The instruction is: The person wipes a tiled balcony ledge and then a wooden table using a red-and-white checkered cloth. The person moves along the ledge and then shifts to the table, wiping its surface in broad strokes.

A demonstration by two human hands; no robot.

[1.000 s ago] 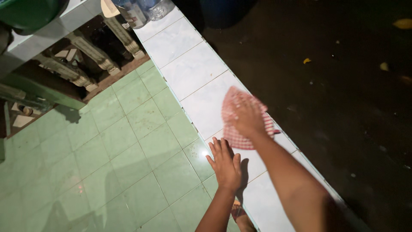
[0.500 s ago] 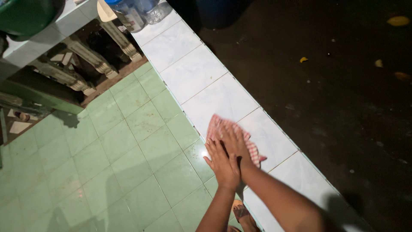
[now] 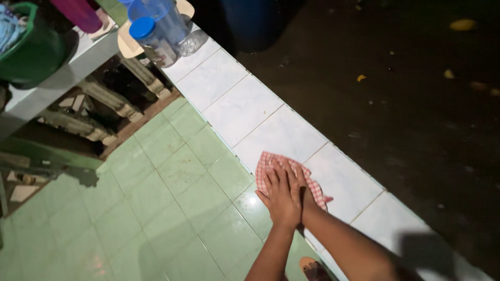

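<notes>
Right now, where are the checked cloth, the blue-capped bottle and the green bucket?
Cloth (image 3: 271,162): head view, upper left corner, clear of the hands.
Bottle (image 3: 141,27): head view, on its blue cap.
Bucket (image 3: 39,49): head view, on its outer green wall.

Right hand (image 3: 304,195) dragged checked cloth (image 3: 271,165) back along ledge; left hand (image 3: 281,195) now overlaps.

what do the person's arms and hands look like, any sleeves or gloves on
Both forearms are bare as far as the picture shows, with no sleeves in view. The left hand and the right hand wear no gloves, and no ring, watch or bracelet can be made out in the dim light. The fingers are bare too, with no markings visible.
</notes>
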